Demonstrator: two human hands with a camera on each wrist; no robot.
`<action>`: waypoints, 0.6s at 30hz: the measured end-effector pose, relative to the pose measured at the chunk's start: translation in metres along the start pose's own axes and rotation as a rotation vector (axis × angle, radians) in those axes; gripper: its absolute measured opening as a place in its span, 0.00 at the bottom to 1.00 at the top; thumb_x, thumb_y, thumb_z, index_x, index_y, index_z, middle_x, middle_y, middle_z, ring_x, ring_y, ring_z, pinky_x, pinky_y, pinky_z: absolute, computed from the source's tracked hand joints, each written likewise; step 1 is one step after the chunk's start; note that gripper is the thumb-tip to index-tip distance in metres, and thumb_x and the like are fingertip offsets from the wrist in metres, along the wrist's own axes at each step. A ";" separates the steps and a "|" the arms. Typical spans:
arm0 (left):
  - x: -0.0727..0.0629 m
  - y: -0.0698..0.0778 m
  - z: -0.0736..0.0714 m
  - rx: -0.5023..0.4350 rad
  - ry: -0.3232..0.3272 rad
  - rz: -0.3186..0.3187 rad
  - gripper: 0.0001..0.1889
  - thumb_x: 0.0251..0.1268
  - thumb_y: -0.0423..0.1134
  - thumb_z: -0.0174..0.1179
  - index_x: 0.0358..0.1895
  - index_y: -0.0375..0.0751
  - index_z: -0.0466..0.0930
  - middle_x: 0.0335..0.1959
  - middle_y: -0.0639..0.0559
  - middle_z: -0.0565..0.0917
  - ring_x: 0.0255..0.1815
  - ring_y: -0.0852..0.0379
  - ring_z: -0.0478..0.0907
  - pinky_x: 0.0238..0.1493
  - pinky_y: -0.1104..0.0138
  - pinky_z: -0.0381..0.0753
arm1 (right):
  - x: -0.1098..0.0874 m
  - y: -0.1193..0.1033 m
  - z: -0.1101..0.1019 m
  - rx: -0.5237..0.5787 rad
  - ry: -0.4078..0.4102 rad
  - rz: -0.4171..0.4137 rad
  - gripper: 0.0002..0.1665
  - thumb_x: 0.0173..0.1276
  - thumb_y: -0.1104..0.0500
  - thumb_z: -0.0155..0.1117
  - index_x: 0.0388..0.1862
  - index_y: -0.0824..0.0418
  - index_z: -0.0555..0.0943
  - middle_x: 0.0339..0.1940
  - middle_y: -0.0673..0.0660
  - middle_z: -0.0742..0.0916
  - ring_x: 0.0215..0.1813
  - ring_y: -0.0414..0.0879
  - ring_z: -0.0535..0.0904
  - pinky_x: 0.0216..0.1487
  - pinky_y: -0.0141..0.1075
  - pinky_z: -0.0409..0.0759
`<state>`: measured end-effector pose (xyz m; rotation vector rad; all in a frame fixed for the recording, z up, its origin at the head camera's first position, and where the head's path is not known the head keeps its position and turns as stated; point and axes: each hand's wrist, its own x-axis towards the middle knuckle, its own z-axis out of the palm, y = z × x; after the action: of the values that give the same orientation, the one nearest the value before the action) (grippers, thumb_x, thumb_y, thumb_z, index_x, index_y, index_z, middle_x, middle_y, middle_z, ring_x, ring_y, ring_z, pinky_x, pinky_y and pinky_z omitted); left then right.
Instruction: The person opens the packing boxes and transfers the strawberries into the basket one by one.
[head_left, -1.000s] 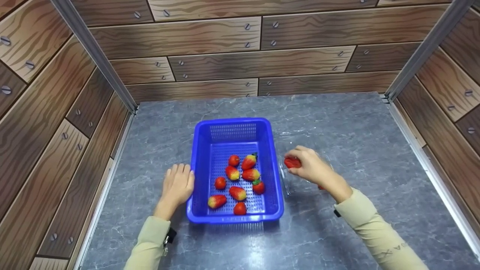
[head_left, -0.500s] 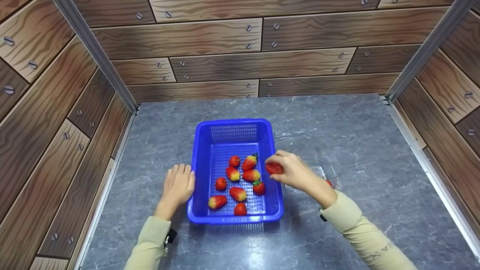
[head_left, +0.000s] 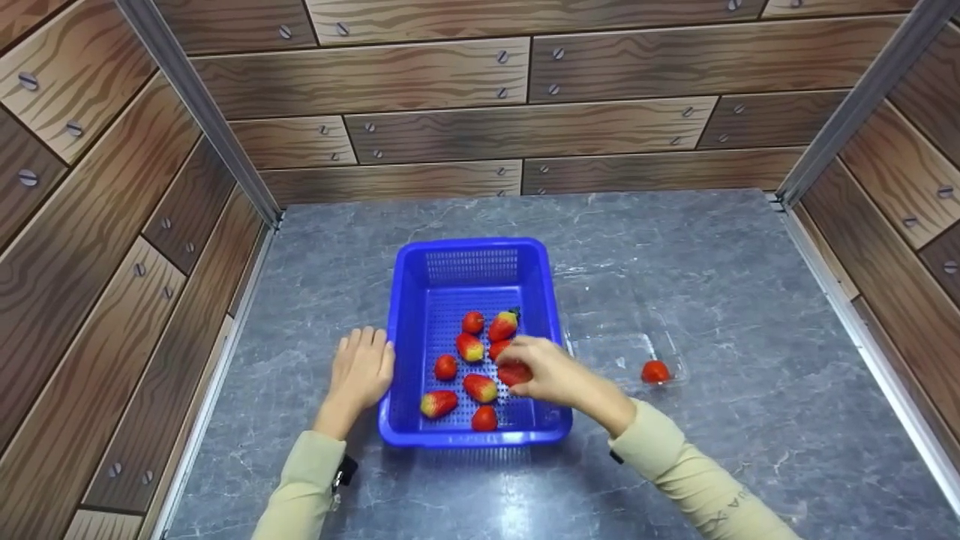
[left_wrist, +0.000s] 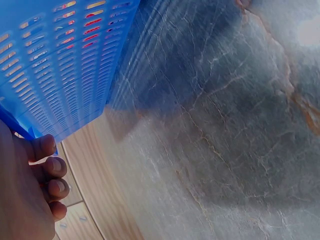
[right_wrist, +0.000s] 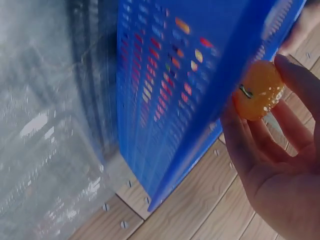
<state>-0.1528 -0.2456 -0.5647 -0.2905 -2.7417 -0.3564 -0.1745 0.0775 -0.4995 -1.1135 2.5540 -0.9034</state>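
Note:
A blue plastic basket [head_left: 474,436] with slotted walls stands on the grey table and contains several red-and-yellow strawberries [head_left: 480,388] and smaller red fruits [head_left: 445,367]. My left hand [head_left: 361,371] holds the basket's left rim; in the left wrist view its fingers [left_wrist: 56,167] curl below the rim, and the thumb is hidden there. Over the basket's right side, my right hand [head_left: 559,375] pinches a strawberry [head_left: 513,373] between thumb and fingers. That strawberry shows its orange-yellow end and short stem [right_wrist: 259,91] in the right wrist view. The hand partly covers the fruit below it.
Right of the basket lies a clear plastic container [head_left: 611,349], its outline hard to see. One red fruit [head_left: 655,371] sits at its near right corner. Wood-patterned walls [head_left: 435,127] enclose the table at the back and both sides.
From beside the basket, my right hand has moved left and toward me, over the right rim, carrying the strawberry. The fruit in the clear container has come into view. My left hand stays at the rim.

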 end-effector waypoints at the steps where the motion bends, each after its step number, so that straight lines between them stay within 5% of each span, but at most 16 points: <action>1: 0.000 0.000 0.001 0.000 0.003 0.002 0.12 0.73 0.39 0.46 0.35 0.33 0.73 0.31 0.39 0.73 0.37 0.37 0.71 0.40 0.50 0.68 | 0.000 0.000 0.003 -0.010 -0.014 -0.007 0.23 0.52 0.65 0.76 0.49 0.63 0.85 0.49 0.59 0.85 0.51 0.53 0.80 0.52 0.47 0.80; 10: -0.001 -0.001 0.002 -0.010 0.016 0.008 0.12 0.73 0.38 0.45 0.34 0.33 0.73 0.31 0.38 0.73 0.36 0.36 0.71 0.39 0.49 0.68 | 0.000 0.000 0.025 -0.189 -0.107 -0.014 0.25 0.46 0.64 0.80 0.47 0.60 0.85 0.40 0.54 0.83 0.40 0.49 0.80 0.42 0.42 0.82; 18: -0.001 0.000 0.002 -0.005 0.005 -0.004 0.12 0.73 0.38 0.45 0.35 0.33 0.73 0.32 0.39 0.74 0.37 0.37 0.71 0.40 0.50 0.68 | -0.001 0.002 0.039 -0.279 -0.119 -0.016 0.17 0.42 0.67 0.76 0.34 0.57 0.83 0.31 0.51 0.79 0.30 0.47 0.77 0.30 0.39 0.78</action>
<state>-0.1527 -0.2447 -0.5669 -0.2852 -2.7373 -0.3647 -0.1588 0.0619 -0.5318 -1.2210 2.6301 -0.4759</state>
